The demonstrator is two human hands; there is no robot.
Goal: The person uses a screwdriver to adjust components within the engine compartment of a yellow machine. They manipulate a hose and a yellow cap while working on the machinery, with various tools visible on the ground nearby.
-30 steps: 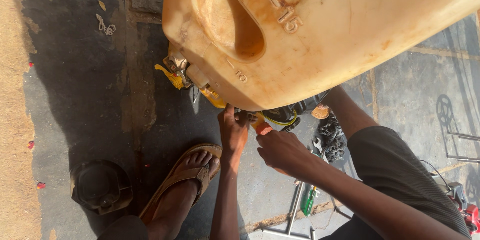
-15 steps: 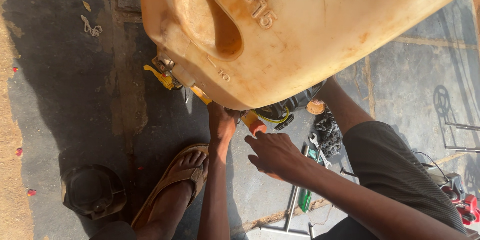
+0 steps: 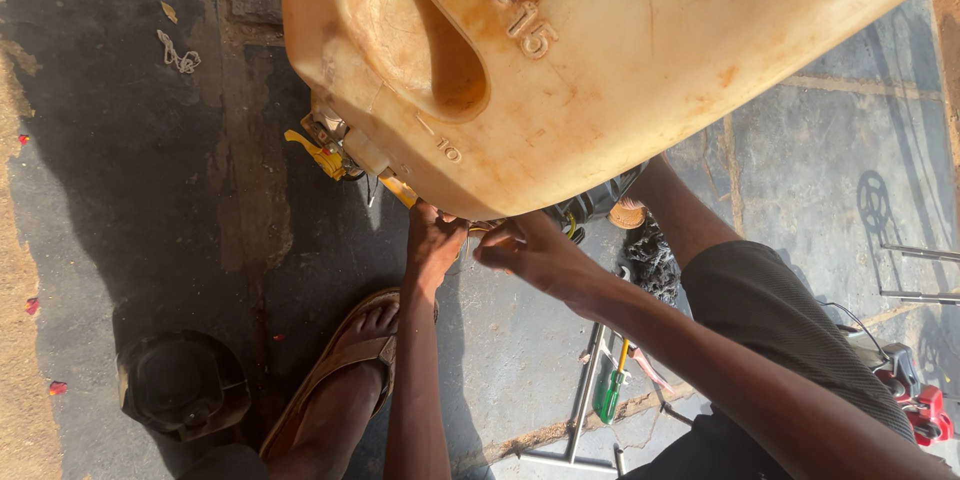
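1. A big yellow-orange plastic jerrycan [image 3: 620, 60] fills the top of the view; it is stained brown, lies tilted, and shows a moulded handle hollow on its left half. Everything below is placed relative to it.
2. The left hand [image 3: 432, 245] reaches up to the jerrycan's lower edge, just below the handle hollow. Its fingers are curled around something small at that edge; the thing itself is hidden by the jerrycan and the fingers, so I cannot tell what it grips.
3. The right hand [image 3: 535, 252] is just right of the left hand, also touching the underside of the jerrycan. Its fingertips are pinched together on a small part that is too hidden to name; the two hands almost touch.
4. Sticking out from under the jerrycan's lower left edge is a yellow machine part [image 3: 325, 152] with metal bits, mostly covered by the jerrycan.
5. Under the jerrycan's lower right edge lies a dark chain [image 3: 655, 265], next to a small round brown cap [image 3: 628, 214].
6. Below the hands, well away from the jerrycan, a foot in a brown sandal [image 3: 350, 360] rests on the dark concrete floor [image 3: 130, 190].
7. A green-handled screwdriver [image 3: 610, 390] lies on a metal frame [image 3: 580, 410] below the right forearm.
8. A dark round bowl-like thing [image 3: 182, 385] sits far lower left of the jerrycan.
9. A red tool [image 3: 925, 402] shows at the far lower right.
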